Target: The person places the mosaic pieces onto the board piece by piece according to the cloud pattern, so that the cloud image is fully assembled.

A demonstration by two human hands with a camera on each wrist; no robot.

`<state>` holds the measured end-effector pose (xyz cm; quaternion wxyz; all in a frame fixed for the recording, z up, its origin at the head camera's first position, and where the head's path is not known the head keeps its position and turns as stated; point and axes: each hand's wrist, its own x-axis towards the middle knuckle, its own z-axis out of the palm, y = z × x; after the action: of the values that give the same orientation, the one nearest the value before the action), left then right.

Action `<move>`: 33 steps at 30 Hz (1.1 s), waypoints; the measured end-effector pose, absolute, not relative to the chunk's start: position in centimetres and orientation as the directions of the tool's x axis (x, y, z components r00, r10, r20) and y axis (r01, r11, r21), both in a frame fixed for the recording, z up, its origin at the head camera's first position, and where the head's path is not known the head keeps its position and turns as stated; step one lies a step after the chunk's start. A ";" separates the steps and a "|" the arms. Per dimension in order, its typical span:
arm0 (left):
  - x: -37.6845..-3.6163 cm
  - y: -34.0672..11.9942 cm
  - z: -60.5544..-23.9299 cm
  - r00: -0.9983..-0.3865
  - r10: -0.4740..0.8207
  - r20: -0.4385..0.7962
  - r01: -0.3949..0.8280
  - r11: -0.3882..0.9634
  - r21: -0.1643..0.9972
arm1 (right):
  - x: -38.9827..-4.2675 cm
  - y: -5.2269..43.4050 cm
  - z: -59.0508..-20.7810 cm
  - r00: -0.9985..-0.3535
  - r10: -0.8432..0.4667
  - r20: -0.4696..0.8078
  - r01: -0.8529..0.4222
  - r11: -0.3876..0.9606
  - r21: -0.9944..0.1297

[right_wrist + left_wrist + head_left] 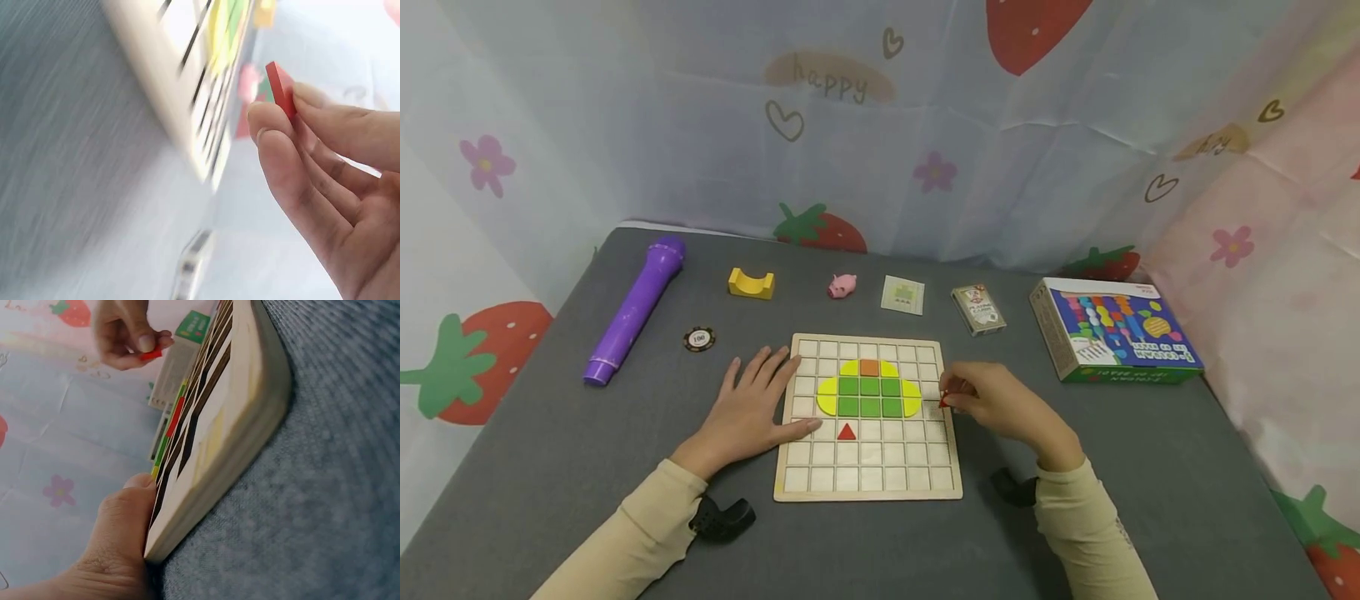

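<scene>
A wooden grid board (868, 479) lies on the grey table. It carries green squares (869, 397), yellow curved pieces, an orange square (869, 367) and a red triangle (847, 431). My left hand (748, 408) lies flat, fingers spread, on the board's left edge (206, 481), thumb (128, 512) against it. My right hand (992, 400) hovers at the board's right edge and pinches a small red piece (943, 401) (281, 87) (151, 354) between thumb and fingertips.
Along the back lie a purple toy microphone (632, 312), a poker chip (699, 338), a yellow arch block (751, 283), a pink pig (842, 286), a small card (902, 294), a card deck (978, 309) and a coloured game box (1112, 329). Curtains surround the table.
</scene>
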<state>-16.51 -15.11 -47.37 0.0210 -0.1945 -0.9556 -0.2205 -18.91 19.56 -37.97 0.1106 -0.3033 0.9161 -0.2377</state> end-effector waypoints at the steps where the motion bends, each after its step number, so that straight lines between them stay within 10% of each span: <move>1: -16.5 -15.1 -47.4 -0.924 0.360 0.127 0.380 0.828 0.412 | -18.8 19.0 -37.7 -0.784 -0.618 -0.058 -0.510 0.696 -0.506; 33: -16.4 -15.0 -47.0 -0.931 0.356 0.078 0.357 0.848 0.391 | -18.6 11.0 -40.1 -0.611 -0.769 -0.189 -0.637 0.619 -0.460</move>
<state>-16.45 -15.00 -47.03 0.0014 -0.1856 -0.9613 -0.2035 -18.58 11.03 -40.12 0.1874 -0.3993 0.8800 -0.1762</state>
